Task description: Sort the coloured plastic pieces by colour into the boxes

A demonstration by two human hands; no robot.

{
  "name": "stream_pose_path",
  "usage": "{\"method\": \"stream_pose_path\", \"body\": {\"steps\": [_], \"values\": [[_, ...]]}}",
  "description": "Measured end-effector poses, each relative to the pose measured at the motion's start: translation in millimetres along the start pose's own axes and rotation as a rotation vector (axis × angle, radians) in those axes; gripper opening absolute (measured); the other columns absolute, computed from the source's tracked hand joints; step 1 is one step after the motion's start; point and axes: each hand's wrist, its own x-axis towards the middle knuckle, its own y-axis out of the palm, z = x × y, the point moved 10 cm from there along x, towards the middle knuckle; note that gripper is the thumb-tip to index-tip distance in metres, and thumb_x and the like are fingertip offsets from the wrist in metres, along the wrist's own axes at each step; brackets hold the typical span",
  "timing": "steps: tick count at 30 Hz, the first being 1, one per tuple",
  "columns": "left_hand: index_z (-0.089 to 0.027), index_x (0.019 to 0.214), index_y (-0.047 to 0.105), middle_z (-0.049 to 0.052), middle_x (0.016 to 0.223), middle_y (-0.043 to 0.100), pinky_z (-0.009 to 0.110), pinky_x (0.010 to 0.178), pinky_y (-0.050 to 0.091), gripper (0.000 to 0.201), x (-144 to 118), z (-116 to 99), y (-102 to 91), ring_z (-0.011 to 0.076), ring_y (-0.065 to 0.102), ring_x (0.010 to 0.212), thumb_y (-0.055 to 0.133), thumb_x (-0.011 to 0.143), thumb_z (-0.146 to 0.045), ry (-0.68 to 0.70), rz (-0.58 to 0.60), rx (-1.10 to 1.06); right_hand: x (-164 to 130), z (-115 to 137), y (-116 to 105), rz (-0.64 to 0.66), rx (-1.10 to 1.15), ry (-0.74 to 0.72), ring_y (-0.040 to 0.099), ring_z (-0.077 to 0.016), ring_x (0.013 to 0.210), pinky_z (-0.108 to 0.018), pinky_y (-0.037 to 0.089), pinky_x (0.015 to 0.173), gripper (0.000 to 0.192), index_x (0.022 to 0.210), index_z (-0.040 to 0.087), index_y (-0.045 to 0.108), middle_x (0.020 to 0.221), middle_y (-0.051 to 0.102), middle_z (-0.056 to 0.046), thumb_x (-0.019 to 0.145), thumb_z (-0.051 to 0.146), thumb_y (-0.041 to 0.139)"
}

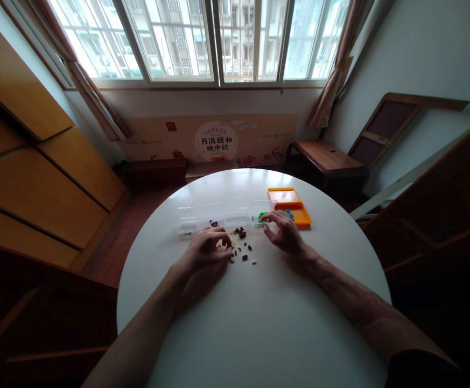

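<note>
My left hand is over the left side of a loose pile of small toy bricks. Its fingers are curled towards the thumb, and whatever lies between the tips is too small to make out. Dark brown bricks and a few pale yellow ones are scattered on the table to its right. My right hand hovers at the right end of a clear plastic compartment box, thumb and fingers apart. Close to its fingertips, green bricks sit in the box's right compartment. More dark bricks lie in a left compartment.
An open orange case with blue pieces stands behind my right hand. Everything rests on a round white table. Beyond its far edge are a low wooden stool and a printed cardboard panel below the window.
</note>
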Motion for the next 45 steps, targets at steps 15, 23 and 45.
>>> {"method": "stream_pose_path", "body": {"steps": [15,23,45], "values": [[-0.022,0.082,0.079,0.0,0.088,0.075,0.029,0.083,0.047,0.007,5,-12,-1.2,0.0153,0.067,0.081,0.076,0.087,-0.025,-0.022,0.031,-0.095,0,0,2,0.019,0.023,-0.024,0.071,-0.0264,0.097,-0.042,0.055,0.093,0.015,0.107,0.025,0.073,0.102,0.076,-0.006,0.097,0.016,0.067],[-0.022,0.078,0.078,-0.001,0.085,0.072,0.027,0.074,0.045,0.008,5,-8,0.2,0.0135,0.063,0.073,0.079,0.085,-0.026,-0.077,0.046,-0.078,0,-1,3,0.029,0.029,-0.025,0.071,-0.0269,0.098,-0.041,0.056,0.093,0.016,0.108,0.025,0.073,0.104,0.076,-0.006,0.096,0.016,0.068],[-0.021,0.102,0.073,0.004,0.1,0.077,0.028,0.079,0.053,0.009,9,-29,9.5,0.0143,0.065,0.076,0.068,0.104,-0.029,0.066,-0.137,-0.284,-4,54,5,0.121,0.1,-0.339,0.074,-0.0257,0.103,-0.044,0.059,0.094,0.013,0.117,0.027,0.071,0.111,0.081,-0.006,0.104,0.024,0.072]]}}
